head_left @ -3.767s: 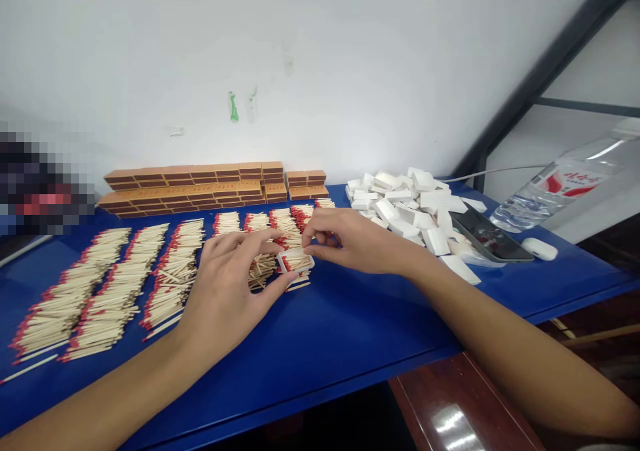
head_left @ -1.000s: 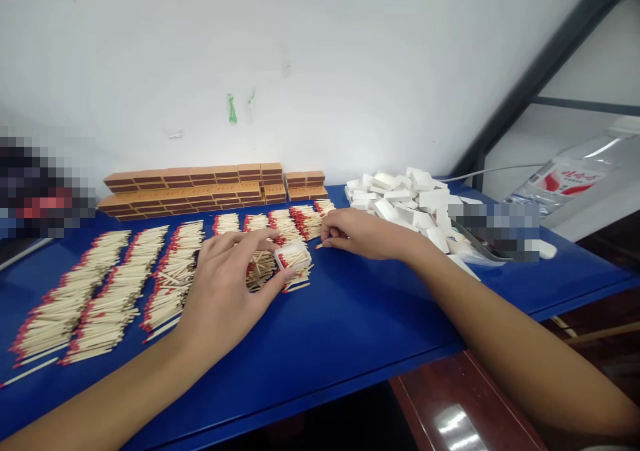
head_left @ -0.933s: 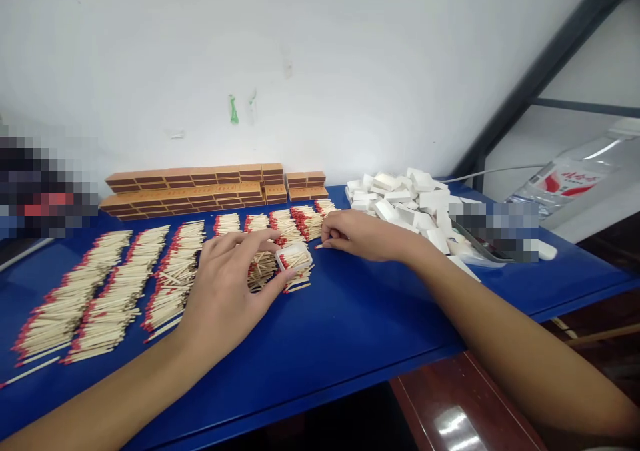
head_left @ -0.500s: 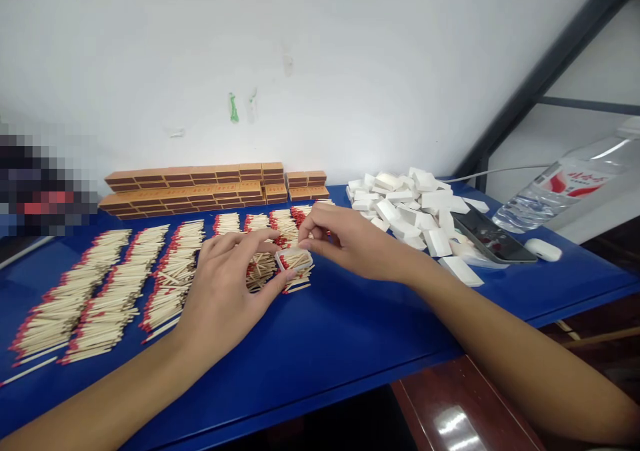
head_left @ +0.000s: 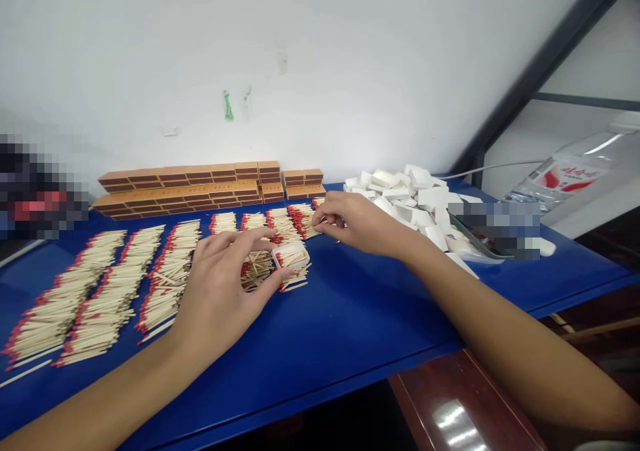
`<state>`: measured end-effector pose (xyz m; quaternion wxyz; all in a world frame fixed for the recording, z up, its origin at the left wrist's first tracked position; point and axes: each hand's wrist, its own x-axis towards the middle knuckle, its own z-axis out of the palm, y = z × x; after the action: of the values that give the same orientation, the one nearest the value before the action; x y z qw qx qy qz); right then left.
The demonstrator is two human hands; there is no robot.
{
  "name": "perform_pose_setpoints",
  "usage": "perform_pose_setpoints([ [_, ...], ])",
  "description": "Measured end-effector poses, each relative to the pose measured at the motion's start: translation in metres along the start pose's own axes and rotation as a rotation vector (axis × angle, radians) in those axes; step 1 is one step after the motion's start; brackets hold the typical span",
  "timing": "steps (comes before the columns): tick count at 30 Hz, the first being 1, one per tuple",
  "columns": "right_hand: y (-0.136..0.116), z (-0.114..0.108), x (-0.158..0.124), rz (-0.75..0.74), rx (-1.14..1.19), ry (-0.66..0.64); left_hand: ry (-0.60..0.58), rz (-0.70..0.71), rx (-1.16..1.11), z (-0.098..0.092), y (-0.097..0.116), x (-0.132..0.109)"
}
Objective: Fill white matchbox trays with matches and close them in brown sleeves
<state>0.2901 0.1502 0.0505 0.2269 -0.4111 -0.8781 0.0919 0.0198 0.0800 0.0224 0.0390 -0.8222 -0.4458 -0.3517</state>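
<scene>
My left hand (head_left: 225, 271) grips a small white matchbox tray (head_left: 291, 256) between thumb and fingers. Red-tipped matches (head_left: 287, 259) lie inside the tray, and more stick out under its near side. To the right of it, my right hand (head_left: 347, 217) is closed in a pinch at the end of a row of matches (head_left: 303, 219). A red tip shows just under that hand; what the fingers pinch is too hidden to make out. Long rows of matches (head_left: 107, 287) lie to the left of my left hand, heads mostly facing left.
Orange-brown matchbox sleeves (head_left: 185, 187) are stacked along the wall. A heap of white trays (head_left: 395, 194) lies at the right, near a phone (head_left: 480, 237) and a water bottle (head_left: 565, 171). The blue table (head_left: 310, 344) has its edge in front of me.
My right hand has moved from the tray rightward to the match row, uncovering the tray's right end. My left hand keeps its hold on the tray. The view has shifted slightly.
</scene>
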Motion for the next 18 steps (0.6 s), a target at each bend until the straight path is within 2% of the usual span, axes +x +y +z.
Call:
perform_pose_setpoints([
  [3, 0.009, 0.007, 0.003, -0.003, -0.024, -0.081, 0.002, -0.004, -0.002, -0.001, 0.000, 0.000],
  [8, 0.013, 0.017, 0.004, 0.003, -0.036, -0.126, 0.010, -0.017, -0.014, -0.001, 0.002, 0.000],
  [14, 0.011, 0.011, 0.002, 0.073, -0.026, -0.188, 0.008, -0.019, -0.017, 0.000, 0.001, 0.001],
  [18, 0.009, 0.006, 0.001, 0.068, -0.022, -0.181, -0.002, -0.012, -0.011, 0.000, -0.001, 0.000],
])
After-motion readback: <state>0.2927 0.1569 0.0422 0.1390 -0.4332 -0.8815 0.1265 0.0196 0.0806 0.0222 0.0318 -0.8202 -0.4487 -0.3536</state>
